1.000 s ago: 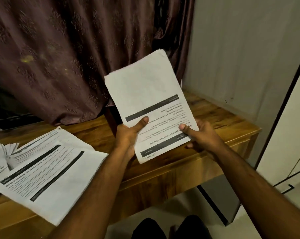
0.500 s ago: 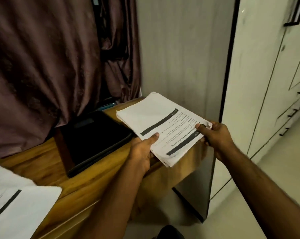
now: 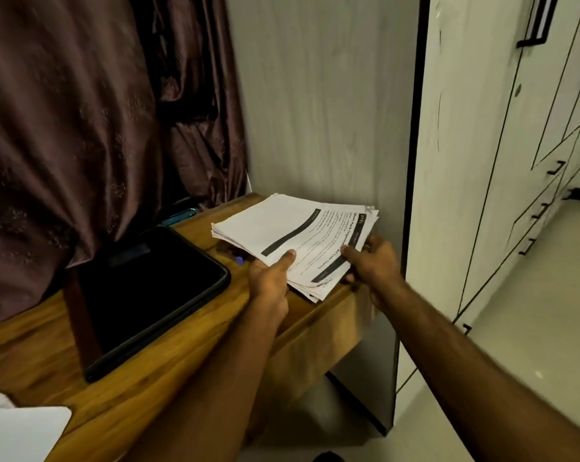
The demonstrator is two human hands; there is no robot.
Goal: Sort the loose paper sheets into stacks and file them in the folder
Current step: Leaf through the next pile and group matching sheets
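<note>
In the head view, the stack of printed sheets has come down from upright in front of the curtain to nearly flat, low over the right end of the wooden worktop, by the grey wall. The left hand grips its near left edge, thumb on top; the right hand pinches the near right corner, thumb on the print. The stack's long axis runs away from the person, toward the wall, and its near corner overhangs the worktop edge. I cannot tell whether its far end touches the wood. The black folder lies closed just left of the stack, nearer the left hand. More white sheets lie at the lower left corner.
</note>
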